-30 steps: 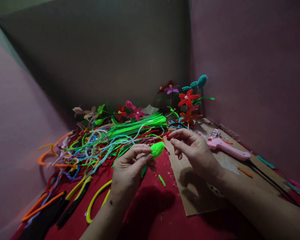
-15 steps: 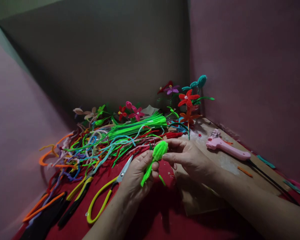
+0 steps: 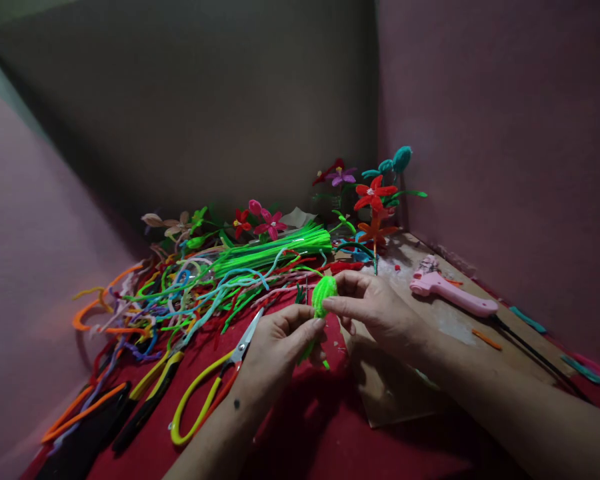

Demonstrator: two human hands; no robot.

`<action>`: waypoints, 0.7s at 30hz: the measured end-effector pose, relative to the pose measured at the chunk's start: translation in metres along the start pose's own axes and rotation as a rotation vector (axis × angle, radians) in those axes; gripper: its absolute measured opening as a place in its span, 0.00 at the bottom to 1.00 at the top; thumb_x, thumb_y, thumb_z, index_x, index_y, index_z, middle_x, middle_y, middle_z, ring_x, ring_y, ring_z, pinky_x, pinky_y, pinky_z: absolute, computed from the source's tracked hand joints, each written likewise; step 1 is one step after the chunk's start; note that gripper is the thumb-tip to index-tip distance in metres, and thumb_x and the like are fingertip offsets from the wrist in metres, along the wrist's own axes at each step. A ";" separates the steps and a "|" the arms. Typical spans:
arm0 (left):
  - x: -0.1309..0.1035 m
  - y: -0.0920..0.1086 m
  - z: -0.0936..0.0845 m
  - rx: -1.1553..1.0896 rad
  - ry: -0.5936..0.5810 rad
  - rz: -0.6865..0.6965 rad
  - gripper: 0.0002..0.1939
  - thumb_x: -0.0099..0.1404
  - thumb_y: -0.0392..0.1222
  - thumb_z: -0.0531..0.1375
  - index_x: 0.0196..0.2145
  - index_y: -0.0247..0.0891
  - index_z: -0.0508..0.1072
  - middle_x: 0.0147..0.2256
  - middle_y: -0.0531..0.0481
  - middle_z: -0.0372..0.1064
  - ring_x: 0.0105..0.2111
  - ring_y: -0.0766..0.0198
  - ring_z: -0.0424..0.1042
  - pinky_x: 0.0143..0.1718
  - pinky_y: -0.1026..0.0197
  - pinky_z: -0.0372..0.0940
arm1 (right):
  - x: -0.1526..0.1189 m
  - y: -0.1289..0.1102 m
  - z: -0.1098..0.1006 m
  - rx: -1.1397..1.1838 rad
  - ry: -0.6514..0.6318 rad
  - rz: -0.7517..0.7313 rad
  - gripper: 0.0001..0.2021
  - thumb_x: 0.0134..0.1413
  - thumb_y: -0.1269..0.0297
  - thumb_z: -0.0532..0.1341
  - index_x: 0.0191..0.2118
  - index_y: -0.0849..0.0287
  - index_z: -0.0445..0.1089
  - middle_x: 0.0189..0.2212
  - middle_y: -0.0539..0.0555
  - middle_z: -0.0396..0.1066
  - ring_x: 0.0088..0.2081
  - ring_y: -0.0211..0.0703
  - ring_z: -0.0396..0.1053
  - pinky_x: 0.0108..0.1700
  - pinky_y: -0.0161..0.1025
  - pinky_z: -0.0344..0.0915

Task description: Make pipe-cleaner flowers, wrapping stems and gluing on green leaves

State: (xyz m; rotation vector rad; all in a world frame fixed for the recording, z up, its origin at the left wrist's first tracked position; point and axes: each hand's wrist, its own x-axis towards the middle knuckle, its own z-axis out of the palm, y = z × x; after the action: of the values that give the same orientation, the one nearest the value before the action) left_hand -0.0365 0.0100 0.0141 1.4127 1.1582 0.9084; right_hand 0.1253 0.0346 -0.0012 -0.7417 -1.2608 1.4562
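A bright green pipe-cleaner bud (image 3: 324,295) is held between both hands above the red tabletop (image 3: 300,427). My left hand (image 3: 285,340) pinches its lower end between thumb and fingers, and a bit of green stem shows below them. On the bud's right side, the thumb and forefinger of my right hand (image 3: 380,310) close on it; its other fingers are curled underneath. Scissors (image 3: 235,360) with yellow handles lie beside my left forearm. Behind the hands is a bundle of green pipe cleaners (image 3: 280,250).
Loose coloured pipe cleaners (image 3: 180,293) heap up at the left, near yellow-and-black pliers (image 3: 153,387). A pink glue gun (image 3: 453,291) with a black cord lies on a brown board (image 3: 390,400) at the right. Pipe-cleaner flowers (image 3: 375,193) stand at the back.
My left hand has turned and shifted its grip up to the bud's base, covering most of the stem. The bud is more upright. My right hand stays at its side.
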 end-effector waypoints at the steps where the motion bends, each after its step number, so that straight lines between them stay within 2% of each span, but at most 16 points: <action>1: 0.000 -0.001 0.000 0.003 0.003 0.008 0.09 0.57 0.42 0.61 0.31 0.32 0.74 0.20 0.52 0.68 0.19 0.69 0.67 0.24 0.66 0.61 | 0.000 -0.001 0.000 0.004 -0.010 0.006 0.10 0.41 0.64 0.67 0.30 0.62 0.69 0.26 0.48 0.67 0.26 0.34 0.62 0.29 0.33 0.59; 5: 0.001 -0.005 -0.002 -0.085 -0.037 0.015 0.10 0.58 0.43 0.61 0.29 0.32 0.75 0.21 0.51 0.69 0.19 0.70 0.66 0.23 0.68 0.61 | -0.002 -0.001 0.001 0.034 -0.131 0.042 0.12 0.39 0.61 0.69 0.31 0.62 0.71 0.28 0.49 0.69 0.30 0.37 0.65 0.34 0.35 0.61; 9: 0.004 -0.008 -0.002 -0.277 -0.113 -0.053 0.10 0.58 0.43 0.61 0.27 0.32 0.73 0.21 0.52 0.67 0.15 0.72 0.63 0.17 0.69 0.61 | -0.004 0.000 0.003 0.041 -0.235 0.080 0.12 0.44 0.58 0.66 0.32 0.62 0.72 0.26 0.50 0.69 0.27 0.36 0.64 0.27 0.33 0.59; 15: 0.005 -0.012 0.001 -0.387 -0.165 -0.100 0.10 0.58 0.42 0.61 0.27 0.31 0.73 0.19 0.53 0.65 0.14 0.73 0.61 0.15 0.69 0.61 | -0.006 0.000 0.006 0.087 -0.188 0.139 0.12 0.44 0.58 0.67 0.33 0.61 0.73 0.22 0.50 0.70 0.20 0.33 0.62 0.20 0.31 0.54; 21: 0.005 -0.015 0.000 -0.338 -0.219 -0.085 0.13 0.62 0.44 0.57 0.29 0.30 0.74 0.19 0.50 0.67 0.17 0.70 0.65 0.20 0.68 0.63 | -0.005 0.004 0.004 0.103 -0.140 0.122 0.11 0.44 0.60 0.66 0.31 0.62 0.73 0.22 0.50 0.70 0.19 0.34 0.63 0.20 0.33 0.55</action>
State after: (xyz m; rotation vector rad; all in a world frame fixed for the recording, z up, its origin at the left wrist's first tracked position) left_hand -0.0383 0.0145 -0.0011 1.1457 0.8486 0.8228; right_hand 0.1214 0.0286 -0.0050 -0.6660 -1.2530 1.6840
